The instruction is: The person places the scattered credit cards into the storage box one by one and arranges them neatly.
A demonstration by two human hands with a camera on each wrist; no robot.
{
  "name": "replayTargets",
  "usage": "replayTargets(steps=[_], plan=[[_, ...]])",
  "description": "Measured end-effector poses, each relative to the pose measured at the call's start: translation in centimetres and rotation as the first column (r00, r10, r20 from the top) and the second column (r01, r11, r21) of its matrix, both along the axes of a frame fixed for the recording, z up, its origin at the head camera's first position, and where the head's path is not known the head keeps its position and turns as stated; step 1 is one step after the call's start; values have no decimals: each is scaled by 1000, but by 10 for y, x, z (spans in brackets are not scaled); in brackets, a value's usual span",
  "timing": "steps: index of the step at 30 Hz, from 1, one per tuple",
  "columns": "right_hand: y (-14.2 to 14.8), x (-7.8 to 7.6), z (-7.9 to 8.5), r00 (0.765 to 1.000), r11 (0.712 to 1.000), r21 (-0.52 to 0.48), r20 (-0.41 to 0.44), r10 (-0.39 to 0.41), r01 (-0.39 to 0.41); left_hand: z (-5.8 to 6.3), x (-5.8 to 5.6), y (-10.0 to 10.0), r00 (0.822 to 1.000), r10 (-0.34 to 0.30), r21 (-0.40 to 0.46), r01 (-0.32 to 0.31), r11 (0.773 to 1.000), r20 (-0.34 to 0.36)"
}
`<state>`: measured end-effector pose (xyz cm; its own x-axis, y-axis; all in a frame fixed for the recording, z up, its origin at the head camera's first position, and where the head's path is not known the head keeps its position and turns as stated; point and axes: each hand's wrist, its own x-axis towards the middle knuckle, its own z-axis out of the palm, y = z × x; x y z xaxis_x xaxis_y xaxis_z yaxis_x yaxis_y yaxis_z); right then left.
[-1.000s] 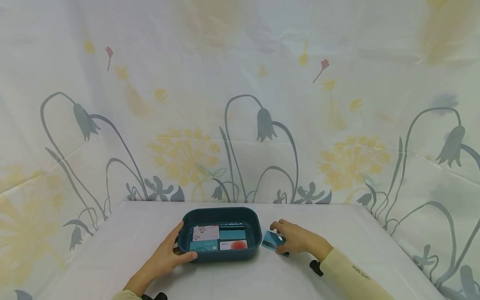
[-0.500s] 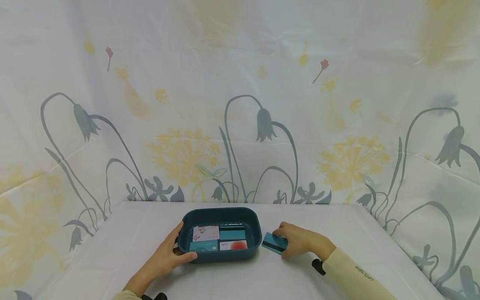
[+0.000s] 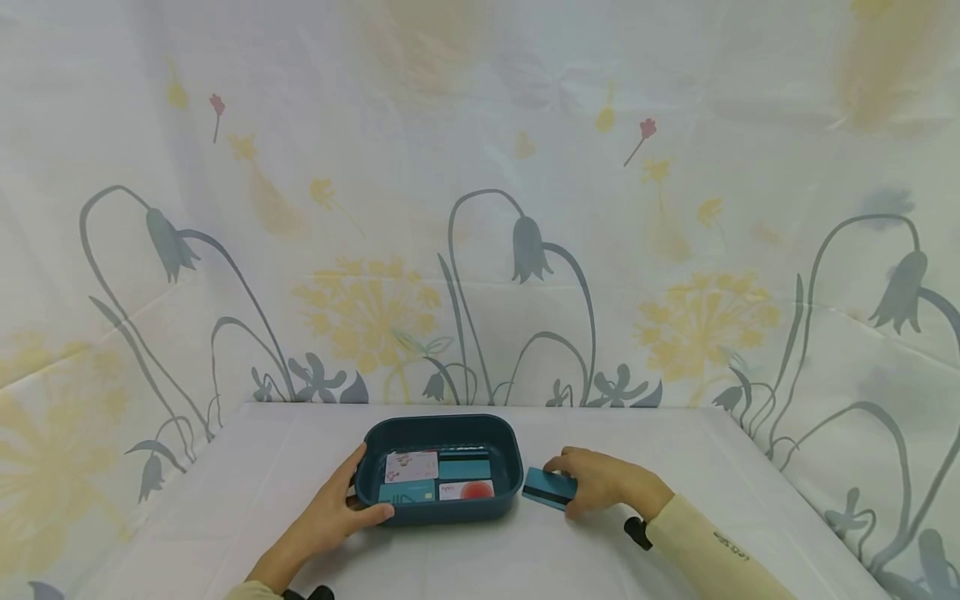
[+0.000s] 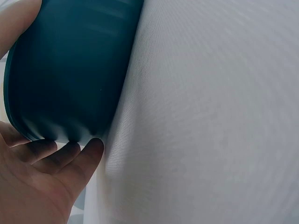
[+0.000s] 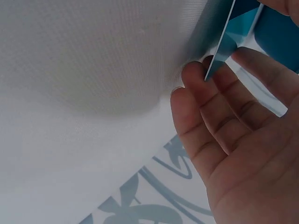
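A dark teal rectangular box (image 3: 450,513) stands on the white tabletop, and flat cards lie in two rows inside it. My left hand (image 3: 327,515) grips its left end, the thumb on the near rim and the fingers round the side. In the left wrist view those fingers press the box's outer wall (image 4: 70,70). To the right of the box, my right hand (image 3: 598,483) pinches a blue bank card (image 3: 547,490) with a black stripe by its right end. The right wrist view shows this card (image 5: 229,46) edge-on between thumb and fingers, close to the tabletop.
Inside the box are a floral white card (image 3: 412,467), a striped teal card (image 3: 464,467), a teal card with a chip (image 3: 407,492) and a white card with a red circle (image 3: 467,491). A flower-printed cloth (image 3: 480,333) hangs behind the table.
My right hand has drawn slightly right and turned, and its fingers now hold the blue bank card at its right end, leaving more of it uncovered. My left hand and the box stay put.
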<state>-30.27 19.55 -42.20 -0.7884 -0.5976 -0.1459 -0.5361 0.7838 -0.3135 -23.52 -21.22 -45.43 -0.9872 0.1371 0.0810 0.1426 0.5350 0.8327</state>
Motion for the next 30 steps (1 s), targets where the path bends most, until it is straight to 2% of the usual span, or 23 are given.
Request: replayTargets(steps=[4, 12, 23, 30], plan=[[1, -1, 0, 1000, 1000, -16, -6, -1, 1, 1, 1, 0, 1000, -1, -9, 1, 1000, -2], [6, -3, 1, 997, 999, -35, -75, 10, -12, 0, 0, 0, 1000, 3, -27, -3, 1000, -2], [4, -2, 2, 991, 1000, 18, -135, -3, 5, -2, -1, 0, 1000, -1, -22, 1, 1000, -4], [8, -4, -1, 987, 1000, -2, -160, 16, -16, -2, -2, -1, 1000, -2, -24, 2, 1000, -9]])
